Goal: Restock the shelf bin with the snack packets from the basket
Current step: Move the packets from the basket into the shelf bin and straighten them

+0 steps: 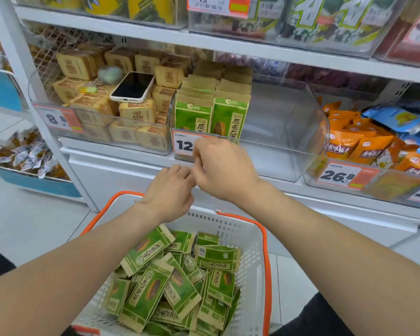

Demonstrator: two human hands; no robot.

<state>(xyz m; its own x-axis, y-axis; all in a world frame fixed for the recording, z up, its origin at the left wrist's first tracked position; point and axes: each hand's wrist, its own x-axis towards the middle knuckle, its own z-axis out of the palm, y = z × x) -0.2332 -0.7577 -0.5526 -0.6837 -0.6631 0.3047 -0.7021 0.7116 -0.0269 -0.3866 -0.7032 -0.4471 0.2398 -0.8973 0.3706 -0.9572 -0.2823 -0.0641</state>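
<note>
1. Left hand and right hand touch, fingers curled; grip cannot be told.
2. Green snack packets heaped in white orange-rimmed plastic basket; more upright in clear plastic shelf bin.

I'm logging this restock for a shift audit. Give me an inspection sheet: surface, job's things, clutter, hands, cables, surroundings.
Surface: white shelf carrying clear bins.
Job's things: clear shelf bin holds two rows of green snack packets standing at its left, right side bare; white basket with orange handles holds a heap of loose packets of the same kind.
Clutter: smartphone lying screen-up on tan packets in the left neighbouring bin.
Hands: left hand and right hand meet at the fingertips before the bin; no packet visible, grip cannot be told.
Cables: nothing seen.
Surroundings: orange packets in the right neighbouring bin; tiled floor.
</note>
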